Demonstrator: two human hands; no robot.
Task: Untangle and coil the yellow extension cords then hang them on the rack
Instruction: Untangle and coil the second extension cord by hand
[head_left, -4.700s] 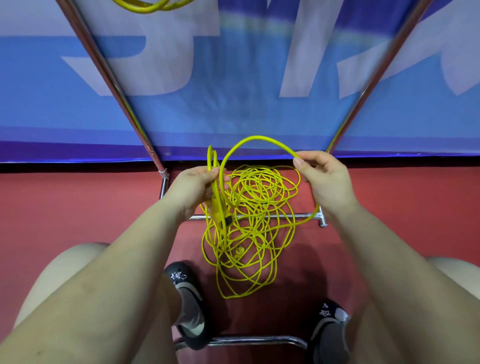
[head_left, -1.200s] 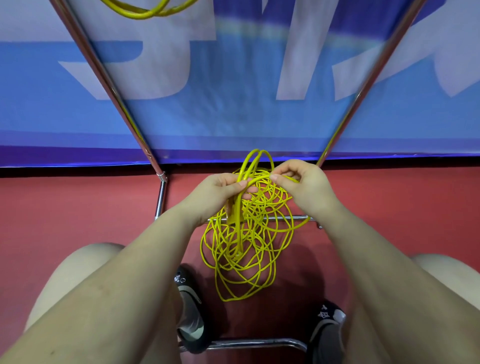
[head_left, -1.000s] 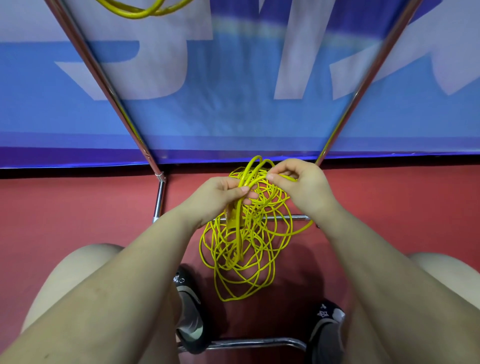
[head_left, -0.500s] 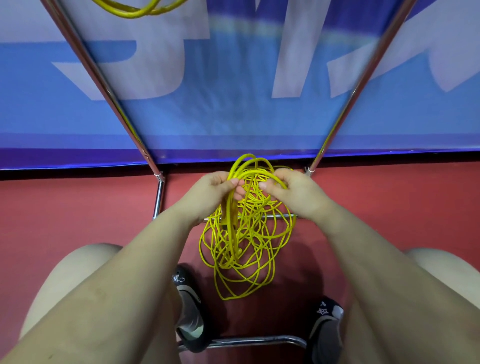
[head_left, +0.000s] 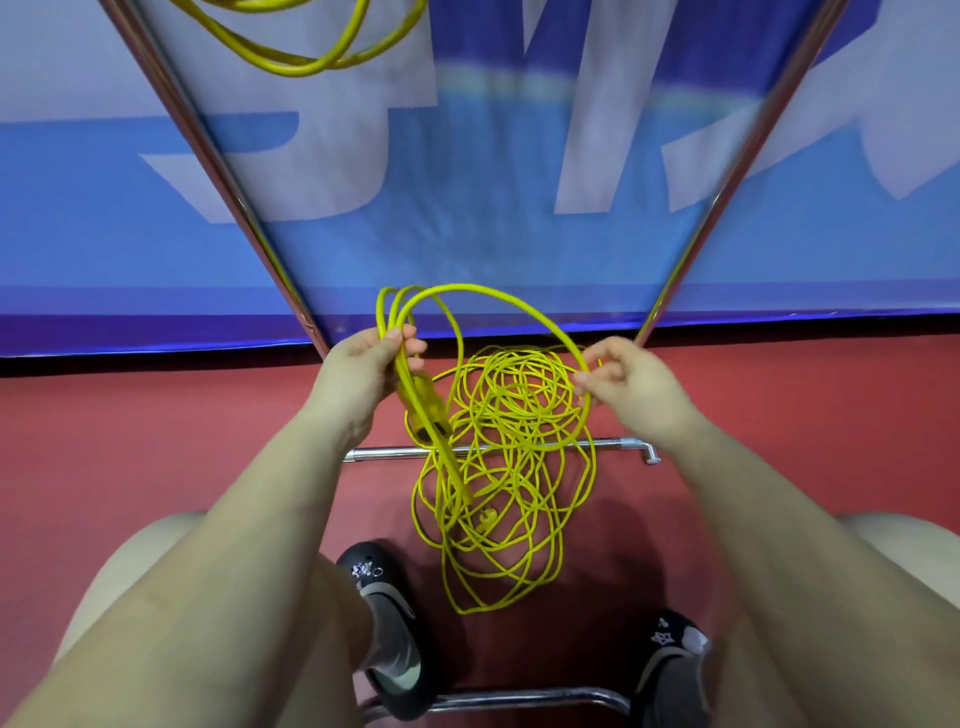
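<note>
Yellow and thin, the extension cord (head_left: 498, 467) lies in a loose tangle on the red floor (head_left: 156, 441), across a chrome bar of the rack (head_left: 374, 454). We see a few gathered loops gripped in the left hand (head_left: 363, 374), with a plug body hanging just below it. One wide arc runs over to the right hand (head_left: 631, 387), whose fingers pinch the strand. Another yellow coil (head_left: 311, 57) hangs at the top, before a blue banner (head_left: 493, 208). Two dark shoes (head_left: 387, 623) stand near the tangle.
</note>
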